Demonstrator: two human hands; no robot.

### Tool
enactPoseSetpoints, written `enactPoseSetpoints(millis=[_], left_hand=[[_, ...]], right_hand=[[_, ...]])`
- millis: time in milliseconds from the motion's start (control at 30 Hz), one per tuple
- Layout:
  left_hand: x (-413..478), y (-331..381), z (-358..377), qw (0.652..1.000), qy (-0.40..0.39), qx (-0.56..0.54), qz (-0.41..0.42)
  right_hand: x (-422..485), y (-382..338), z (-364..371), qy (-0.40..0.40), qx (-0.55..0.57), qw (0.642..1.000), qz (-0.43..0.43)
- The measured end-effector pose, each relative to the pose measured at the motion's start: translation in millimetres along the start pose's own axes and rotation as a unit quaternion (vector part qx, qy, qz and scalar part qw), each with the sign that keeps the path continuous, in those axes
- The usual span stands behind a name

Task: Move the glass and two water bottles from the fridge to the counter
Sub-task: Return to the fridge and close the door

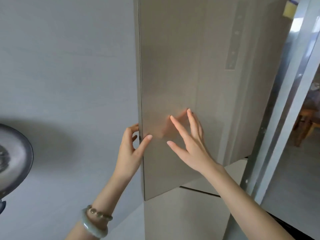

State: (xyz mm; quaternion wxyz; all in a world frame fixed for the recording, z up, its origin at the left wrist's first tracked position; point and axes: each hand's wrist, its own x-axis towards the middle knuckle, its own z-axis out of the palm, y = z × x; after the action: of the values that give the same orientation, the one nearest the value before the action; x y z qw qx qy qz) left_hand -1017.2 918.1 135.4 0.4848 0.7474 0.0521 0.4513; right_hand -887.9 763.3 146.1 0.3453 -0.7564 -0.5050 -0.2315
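A tall beige fridge fills the middle of the view, and its upper door [181,66] stands slightly ajar at the left edge. My left hand [131,149] curls its fingers around that left edge, thumb on the front face. My right hand [188,144] is spread flat with its fingertips against the door front, holding nothing. The inside of the fridge is hidden, so no glass or water bottle shows.
A grey wall [69,75] lies left of the fridge. A round metal pot lid or pan [12,158] hangs at the left edge. The lower fridge door [181,213] sits below. On the right, a metal-framed doorway [277,118] opens onto a room with wooden furniture.
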Motion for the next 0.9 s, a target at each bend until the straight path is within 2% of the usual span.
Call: enactPoseSetpoints(millis=[300,500,900], left_hand=[[95,-72,-12,0.996,0.035,0.003,-0.08],[151,-106,0,0.994,0.028,-0.005,-0.103],[234,-169,14,0.992,-0.025,0.016,-0.126]], right_hand=[[73,53,62,0.005,-0.06,0.998,-0.026],[111,82,85,-0.038,-0.114,0.992,-0.025],[159,112,122,-0.014,-0.154,0.987,0.031]])
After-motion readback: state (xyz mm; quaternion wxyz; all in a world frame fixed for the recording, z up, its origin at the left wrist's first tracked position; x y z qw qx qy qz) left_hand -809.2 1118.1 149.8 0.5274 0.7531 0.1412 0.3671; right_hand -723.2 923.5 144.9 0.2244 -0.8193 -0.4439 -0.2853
